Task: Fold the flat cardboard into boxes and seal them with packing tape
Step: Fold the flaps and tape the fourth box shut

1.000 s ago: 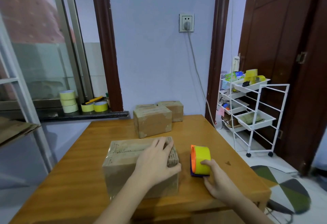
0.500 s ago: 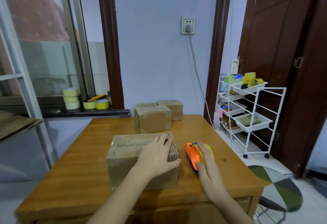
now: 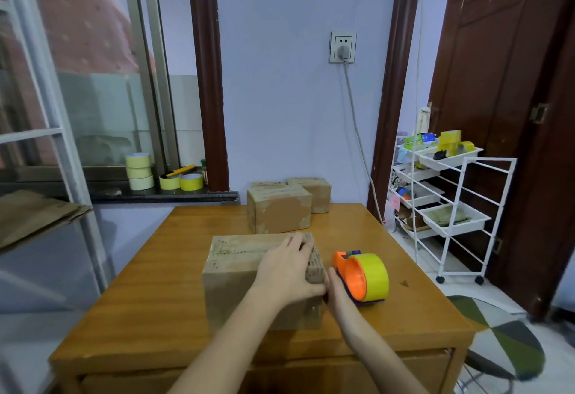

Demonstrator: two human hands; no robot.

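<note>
A closed cardboard box with clear tape along its top lies on the wooden table. My left hand rests flat on the box's top right corner, fingers reaching over the right edge. My right hand lies against the box's right end, its fingertips partly hidden behind my left thumb. An orange tape dispenser with a yellow roll stands free on the table just right of my right hand.
Two sealed boxes stand at the table's far edge. Yellow tape rolls sit on the windowsill. Flat cardboard lies on a shelf at left. A white wire cart and a stool stand to the right.
My right hand let go of the tape dispenser, which now stands on the table, and moved left against the box's right end. My left hand stayed on the box.
</note>
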